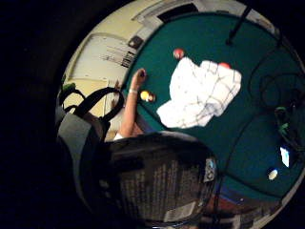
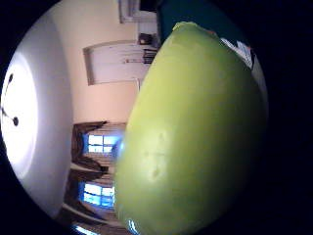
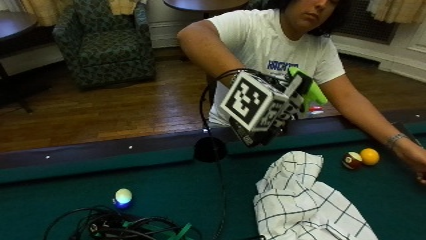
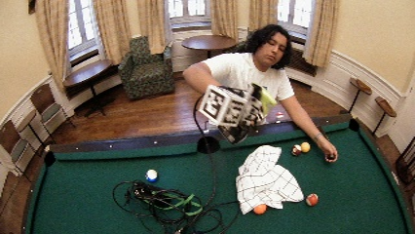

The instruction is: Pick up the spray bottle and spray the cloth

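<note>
My gloved right hand point(image 3: 278, 119) holds the spray bottle point(image 3: 307, 89) in the air above the near rail of the pool table point(image 3: 80, 185), fingers wrapped round it. The bottle's lime-green head point(image 2: 195, 137) fills the thumb side view, and its dark labelled body point(image 1: 157, 181) sits close against the palm. The white cloth point(image 3: 306, 200) with thin black grid lines lies crumpled on the green felt, below and in front of the hand. It also shows as the cloth point(image 1: 200, 93) and the cloth point(image 4: 266, 180).
The bare left hand point(image 3: 416, 160) rests on the felt beside a yellow ball point(image 3: 369, 156) and a maroon ball point(image 3: 352, 160). A white-and-blue ball point(image 3: 123, 196) and a tangle of black cables point(image 3: 126, 227) lie left of the cloth. A side pocket point(image 3: 210, 149) opens under my hand.
</note>
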A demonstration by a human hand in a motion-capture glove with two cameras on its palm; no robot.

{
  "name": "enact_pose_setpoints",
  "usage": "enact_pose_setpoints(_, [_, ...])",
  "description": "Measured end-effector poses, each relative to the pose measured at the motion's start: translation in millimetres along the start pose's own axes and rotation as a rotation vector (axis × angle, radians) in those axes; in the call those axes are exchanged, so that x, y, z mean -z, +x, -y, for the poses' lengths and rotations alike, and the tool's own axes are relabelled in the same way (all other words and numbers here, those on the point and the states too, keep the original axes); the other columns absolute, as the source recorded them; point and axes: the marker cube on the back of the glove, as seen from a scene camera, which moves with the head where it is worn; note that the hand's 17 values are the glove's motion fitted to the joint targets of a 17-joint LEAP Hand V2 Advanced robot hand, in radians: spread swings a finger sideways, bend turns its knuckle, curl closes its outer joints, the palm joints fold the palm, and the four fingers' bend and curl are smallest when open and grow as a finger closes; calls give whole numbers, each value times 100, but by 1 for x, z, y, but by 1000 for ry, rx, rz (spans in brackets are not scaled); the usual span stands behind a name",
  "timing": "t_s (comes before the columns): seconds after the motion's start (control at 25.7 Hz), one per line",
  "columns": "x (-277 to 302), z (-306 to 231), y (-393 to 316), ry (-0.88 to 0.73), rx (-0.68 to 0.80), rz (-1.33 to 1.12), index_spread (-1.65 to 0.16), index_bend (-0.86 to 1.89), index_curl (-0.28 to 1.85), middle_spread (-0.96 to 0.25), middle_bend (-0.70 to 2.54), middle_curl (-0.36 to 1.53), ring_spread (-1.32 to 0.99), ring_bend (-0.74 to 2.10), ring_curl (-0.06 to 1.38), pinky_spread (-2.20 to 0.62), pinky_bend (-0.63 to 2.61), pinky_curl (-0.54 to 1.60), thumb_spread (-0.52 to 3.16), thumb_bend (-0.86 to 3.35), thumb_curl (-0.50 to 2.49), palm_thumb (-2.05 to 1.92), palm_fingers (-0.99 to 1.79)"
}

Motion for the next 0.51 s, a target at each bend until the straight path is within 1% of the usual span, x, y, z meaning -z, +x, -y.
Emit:
enact_pose_setpoints(0.19, [-46, 21, 47, -135, -271, -31, -30, 38, 58, -17, 72, 55, -22, 71, 52, -31, 40, 45, -8, -2, 70, 104, 136])
enact_pose_setpoints(0.39, [-99, 20, 101, -282, -532, -77, -31, 38, 58, -17, 72, 55, -22, 71, 52, -31, 39, 45, -7, -2, 70, 105, 135])
enact_pose_setpoints(0.51, [-122, 15, 122, -360, -649, -90, -31, 37, 58, -17, 72, 55, -22, 71, 52, -31, 40, 45, -7, -2, 70, 105, 135])
